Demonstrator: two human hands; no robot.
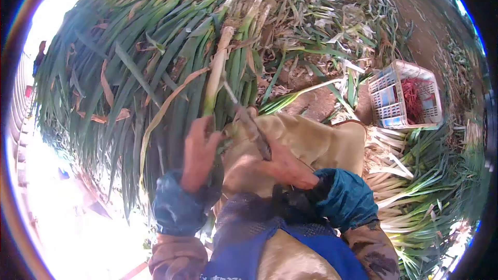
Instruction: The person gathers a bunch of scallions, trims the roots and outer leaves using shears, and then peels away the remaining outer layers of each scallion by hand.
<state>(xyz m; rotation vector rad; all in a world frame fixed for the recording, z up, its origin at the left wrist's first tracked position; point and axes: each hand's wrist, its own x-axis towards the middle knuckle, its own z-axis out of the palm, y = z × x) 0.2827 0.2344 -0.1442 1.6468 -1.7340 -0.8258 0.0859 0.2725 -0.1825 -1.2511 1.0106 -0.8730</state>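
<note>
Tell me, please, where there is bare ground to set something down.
Mostly bare soil lies beyond the crate, right of the strewn leaves; a small patch between leaves and trousers. Left is crowded with piled green onions.

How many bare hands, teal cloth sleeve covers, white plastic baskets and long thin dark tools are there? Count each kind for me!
Bare hands: 2 (left hand, right hand)
Teal cloth sleeve covers: 2 (left cover, right cover)
White plastic basket: 1
Long thin dark tool, blurry: 1
Total: 6
</note>
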